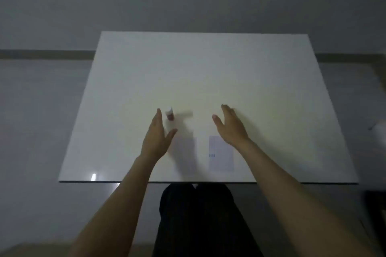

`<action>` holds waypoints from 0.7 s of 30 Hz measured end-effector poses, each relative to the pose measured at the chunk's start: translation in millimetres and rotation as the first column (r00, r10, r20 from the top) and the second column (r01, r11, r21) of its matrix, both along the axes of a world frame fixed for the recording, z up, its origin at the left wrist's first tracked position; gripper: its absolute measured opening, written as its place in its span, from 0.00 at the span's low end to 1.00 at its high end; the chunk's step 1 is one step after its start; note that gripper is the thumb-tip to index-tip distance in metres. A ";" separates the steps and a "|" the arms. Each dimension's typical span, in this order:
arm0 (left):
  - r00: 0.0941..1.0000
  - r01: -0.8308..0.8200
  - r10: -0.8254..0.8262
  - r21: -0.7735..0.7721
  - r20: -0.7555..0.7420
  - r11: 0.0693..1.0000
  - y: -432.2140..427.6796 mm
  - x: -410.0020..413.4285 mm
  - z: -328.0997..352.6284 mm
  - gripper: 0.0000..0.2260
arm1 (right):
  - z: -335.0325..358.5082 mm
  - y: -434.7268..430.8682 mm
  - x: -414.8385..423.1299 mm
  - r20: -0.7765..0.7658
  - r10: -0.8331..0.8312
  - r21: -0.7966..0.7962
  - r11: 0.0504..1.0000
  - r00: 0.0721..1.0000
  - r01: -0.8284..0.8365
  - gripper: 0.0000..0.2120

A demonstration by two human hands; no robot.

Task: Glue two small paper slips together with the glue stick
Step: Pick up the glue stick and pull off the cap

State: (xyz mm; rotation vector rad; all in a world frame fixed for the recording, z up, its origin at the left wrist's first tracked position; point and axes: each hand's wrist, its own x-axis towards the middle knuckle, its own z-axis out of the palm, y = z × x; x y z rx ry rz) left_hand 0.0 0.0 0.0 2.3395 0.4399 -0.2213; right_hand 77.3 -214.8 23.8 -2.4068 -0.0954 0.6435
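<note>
Bench (208, 69) first — a broad white glossy top that fills the middle of the head view, with grey floor on either side of it and a dark-clothed lap (196, 215) just below its near edge. All places here are given against the bench.

Two bare forearms reach up over the near edge. Left hand (156, 137) hangs above the near-centre part of the bench, set on edge with the palm turned inward, fingers spread apart and the thumb splayed; it holds nothing. Right hand (230, 125) hovers over the same band of the bench, a little to the right of centre, also spread wide and empty, palm turned toward the other hand.

Two paper slips lie flat on the bench near its front edge, side by side and apart. Right slip (221, 154) is pale with a few small dark marks, and its upper right corner sits under the right wrist. Left slip (184, 152) is fainter and partly in the shadow of the left hand — its edges are hard to make out.

Glue stick (169, 113) rests on the bench just beyond the left thumb, close to the left fingers but not touching them; it is small, with a pale top and a reddish lower part, and it is too blurred to tell whether it stands upright or tilts.
</note>
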 end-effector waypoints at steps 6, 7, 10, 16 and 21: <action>0.902 -0.202 0.232 -0.118 0.363 0.972 -10.4 35.7 -62.3 0.28 | -41.0 16.7 18.8 0.304 -0.128 0.293 0.955 0.944 0.035 0.26; 0.865 -0.220 0.246 -0.110 0.437 0.969 -11.2 39.2 -68.4 0.20 | -44.6 17.8 15.6 0.344 -0.147 0.358 0.934 0.927 0.015 0.26; 0.706 -0.209 0.272 -0.174 0.654 0.962 -18.2 31.4 -69.7 0.05 | -48.6 13.6 -9.5 0.522 -0.181 0.449 0.889 0.834 -0.088 0.24; 0.584 -0.041 0.007 0.020 0.812 0.999 -46.5 -32.3 -30.8 0.22 | -11.9 8.9 -74.5 0.367 -0.230 0.582 0.813 0.901 -0.029 0.15; 0.484 -0.021 -0.113 0.141 0.868 0.990 -62.4 -39.0 -8.1 0.25 | 28.2 13.6 -75.0 0.319 -0.186 0.557 0.830 0.929 -0.025 0.25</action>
